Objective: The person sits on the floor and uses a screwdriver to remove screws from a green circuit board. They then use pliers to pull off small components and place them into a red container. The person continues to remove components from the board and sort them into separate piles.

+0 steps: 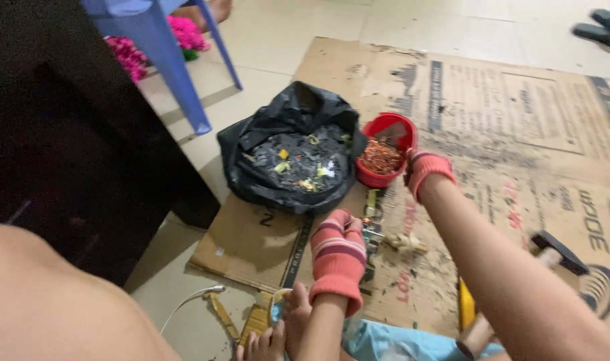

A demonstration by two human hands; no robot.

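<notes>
red bowl [384, 155] of copper bits touches the right grip [425, 171], closure unclear.

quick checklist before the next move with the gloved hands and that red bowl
1. Right hand at rim of red bowl: ok.
2. Left hand on the metal piece on the cardboard: ok, grip cannot tell.
3. Copper scraps inside bowl: ok.
4. Black bag open beside bowl: ok.
5. Hammer lying near right forearm: not ok, could be knocked.
</notes>
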